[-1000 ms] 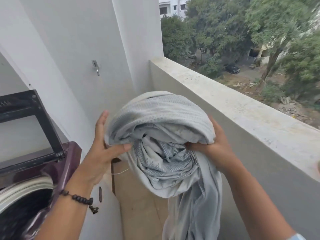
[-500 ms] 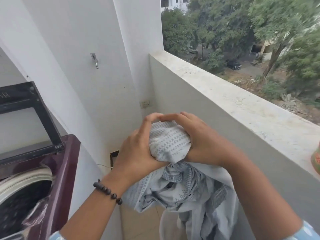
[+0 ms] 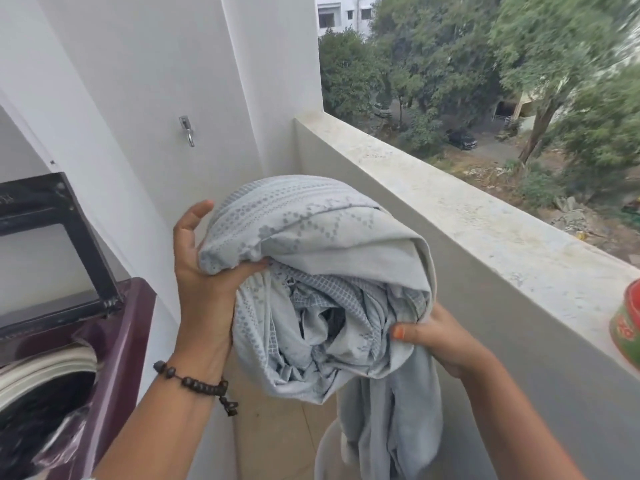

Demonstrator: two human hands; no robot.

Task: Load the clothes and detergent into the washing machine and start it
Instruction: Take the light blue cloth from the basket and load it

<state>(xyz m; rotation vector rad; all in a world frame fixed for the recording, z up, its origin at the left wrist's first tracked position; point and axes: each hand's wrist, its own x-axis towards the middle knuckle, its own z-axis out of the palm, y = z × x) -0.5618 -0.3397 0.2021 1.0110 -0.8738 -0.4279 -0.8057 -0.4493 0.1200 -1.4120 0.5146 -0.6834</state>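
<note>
Grey patterned cloth [image 3: 322, 271], bundled, held in the air to the right of the washing machine [image 3: 114, 327], its tail hanging toward the floor. Left hand [image 3: 204, 271] grips the bundle's upper left fold, thumb tucked under. Right hand [image 3: 440, 341] pinches its lower right edge. Machine lid [image 3: 52, 244] raised, drum [image 3: 41, 396] exposed. Red-green container [image 3: 628, 327] on the ledge [image 3: 485, 230], right of the machine.

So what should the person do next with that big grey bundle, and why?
Probably swing the grey cloth bundle leftward over the washing machine and lower it in. The lid is already up and the drum is open at lower left. Both the left hand and the right hand grip the bundle, though a loose tail hangs below and may need gathering first.
</note>
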